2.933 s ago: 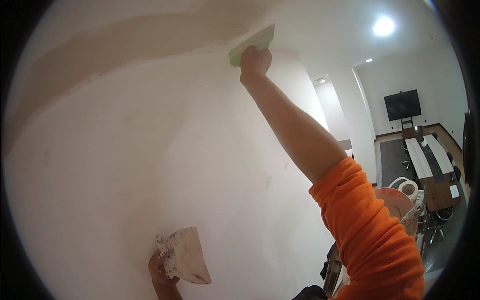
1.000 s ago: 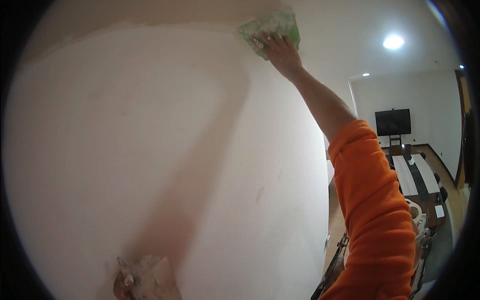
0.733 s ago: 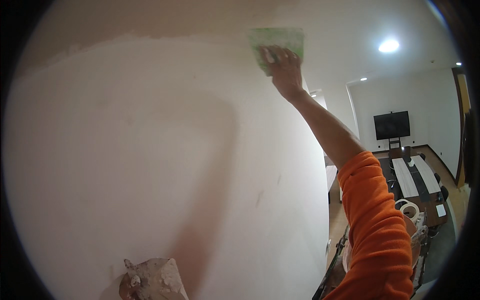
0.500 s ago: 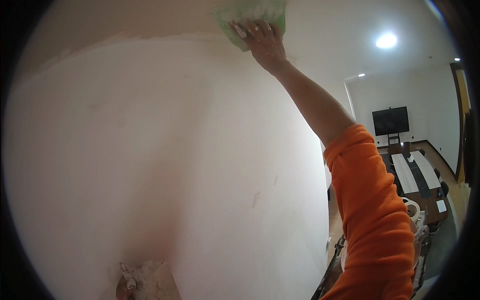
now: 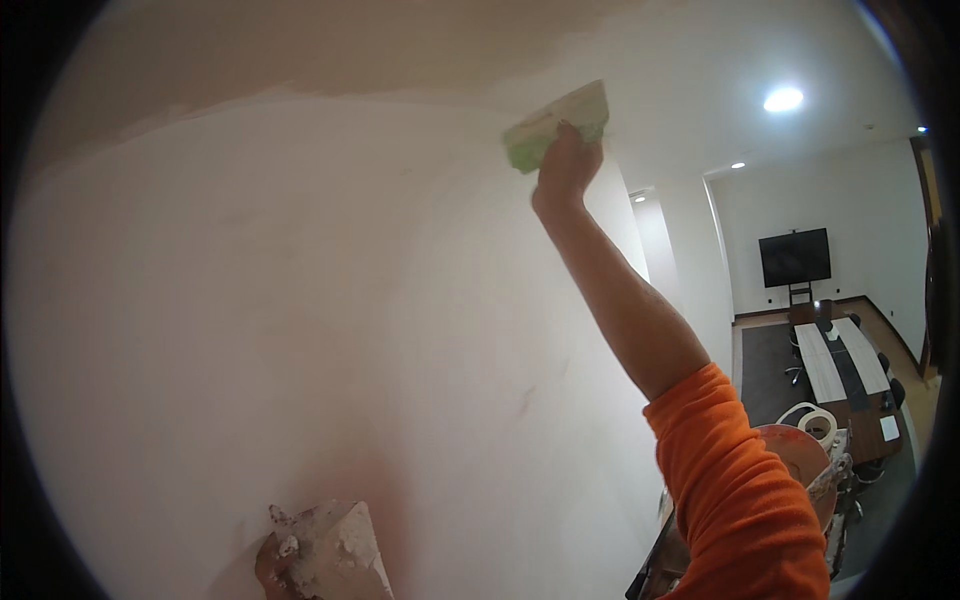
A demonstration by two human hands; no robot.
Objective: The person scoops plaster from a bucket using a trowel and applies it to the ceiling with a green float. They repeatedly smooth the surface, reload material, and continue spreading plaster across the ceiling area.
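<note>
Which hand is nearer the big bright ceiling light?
Right. The right hand is up high, left of the light; the left hand is much lower and farther left.

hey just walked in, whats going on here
A person in an orange sleeve has a flat blade in each hand. The right hand holds a green and pale blade high up, near the top of the white wall; whether it touches is hard to tell. Low down, the left hand grips a blade caked with pale material. A tan band runs above the wall.
</note>
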